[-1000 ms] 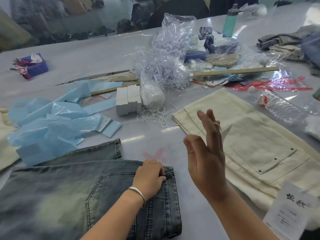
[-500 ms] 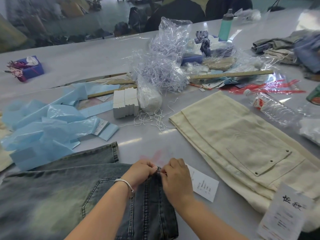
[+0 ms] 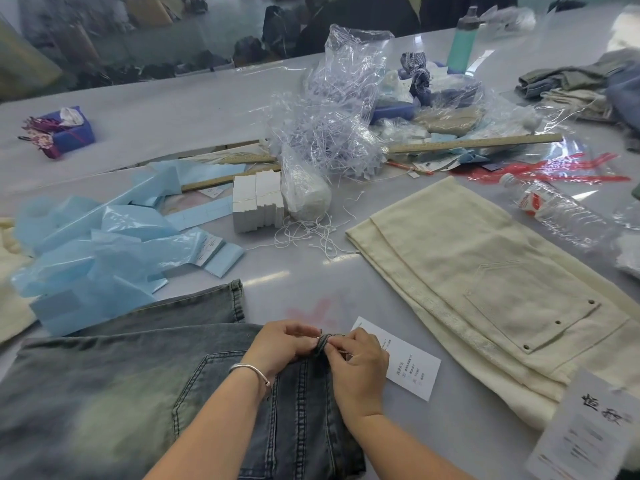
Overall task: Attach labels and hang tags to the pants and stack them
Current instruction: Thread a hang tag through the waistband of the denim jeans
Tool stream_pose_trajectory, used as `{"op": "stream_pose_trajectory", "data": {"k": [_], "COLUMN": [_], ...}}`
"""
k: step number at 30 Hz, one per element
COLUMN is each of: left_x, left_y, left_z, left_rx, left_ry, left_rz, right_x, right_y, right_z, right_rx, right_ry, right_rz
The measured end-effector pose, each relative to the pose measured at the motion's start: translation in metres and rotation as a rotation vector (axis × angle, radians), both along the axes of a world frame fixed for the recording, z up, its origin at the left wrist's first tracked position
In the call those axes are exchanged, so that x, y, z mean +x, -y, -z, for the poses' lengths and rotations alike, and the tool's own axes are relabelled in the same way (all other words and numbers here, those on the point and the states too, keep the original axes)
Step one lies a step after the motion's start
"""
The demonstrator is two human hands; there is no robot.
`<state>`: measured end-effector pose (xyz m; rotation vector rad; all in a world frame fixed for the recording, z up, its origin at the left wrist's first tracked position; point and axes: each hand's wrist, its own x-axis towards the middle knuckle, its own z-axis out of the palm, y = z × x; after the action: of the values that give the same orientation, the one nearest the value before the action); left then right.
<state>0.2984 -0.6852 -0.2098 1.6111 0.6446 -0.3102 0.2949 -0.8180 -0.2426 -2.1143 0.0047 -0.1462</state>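
Both hands met at the waistband edge of the washed denim pants (image 3: 145,393), which lay flat at the near left of the grey table (image 3: 156,109). The left hand (image 3: 277,344), with a silver bangle (image 3: 251,370) on its wrist, had its fingers curled inward and pinched a small raised fold of denim, seemingly a belt loop (image 3: 322,342), from the left side. The right hand (image 3: 358,362) faced it, fingers likewise curled, thumb and fingertips closed on the same fold from the right, so the two sets of fingertips almost touched across it. Whether a string ran between the fingers could not be told. A white hang tag (image 3: 410,367) with printed lines lay on the table just beside the right hand, partly hidden under its knuckles. To the right, cream pants (image 3: 467,271) lay folded, pocket upward, with another white tag (image 3: 588,427) at the near right corner. Farther back stood a stack of white cards (image 3: 256,199), a loose tangle of white strings (image 3: 308,233) beside it, crumpled blue plastic bags (image 3: 104,251) to the left, and a heap of clear plastic fasteners (image 3: 332,133).
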Motion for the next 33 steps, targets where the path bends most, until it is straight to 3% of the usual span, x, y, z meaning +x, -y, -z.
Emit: {"op": "stream_pose_trajectory", "data": {"k": [10, 18, 23, 28, 30, 33], "left_x": [-0.002, -0.005, -0.006, -0.007, -0.006, -0.006], "left_y": [0.005, 0.02, 0.016, 0.02, 0.02, 0.017], "left_z": [0.002, 0.008, 0.007, 0.01, 0.008, 0.002], "left_rx": [-0.006, 0.281, 0.28, 0.317, 0.234, 0.106], "left_ry": [-0.012, 0.09, 0.13, 0.127, 0.133, 0.13], "left_rz": [-0.011, 0.039, 0.109, 0.037, -0.056, -0.16], "right_x": [0.001, 0.005, 0.007, 0.012, 0.024, 0.042], "right_y": [0.001, 0.007, 0.009, 0.024, 0.044, 0.074], "right_z": [0.0, 0.003, 0.008, 0.004, 0.002, 0.0], "right_rx": [-0.059, -0.143, -0.107, 0.046, -0.057, -0.473], "right_ry": [-0.001, -0.054, -0.047, -0.064, 0.001, -0.108], "right_rz": [-0.027, -0.079, -0.098, -0.205, -0.12, -0.211]}}
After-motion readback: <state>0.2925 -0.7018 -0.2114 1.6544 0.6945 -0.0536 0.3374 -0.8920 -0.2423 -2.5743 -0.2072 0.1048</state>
